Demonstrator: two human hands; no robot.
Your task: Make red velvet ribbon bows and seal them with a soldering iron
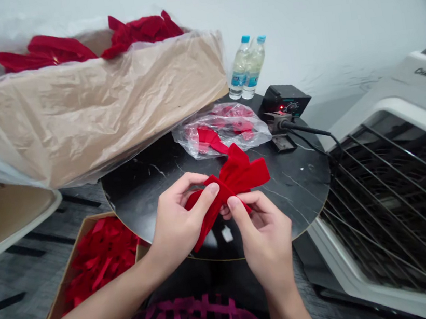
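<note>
Red velvet bow (235, 182) pinched at its centre by left hand (178, 224) and right hand (264, 236), fingers closed on it, above the round black table's (141, 184) near edge.

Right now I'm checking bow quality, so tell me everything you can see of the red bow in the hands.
The red bow looks like soft velvet ribbon, folded into loops that fan up and right, with a tail hanging down left. It is held above the round black marble-look table. The left hand pinches its middle from the left, the right hand from below. Its knot is hidden by fingers.
</note>
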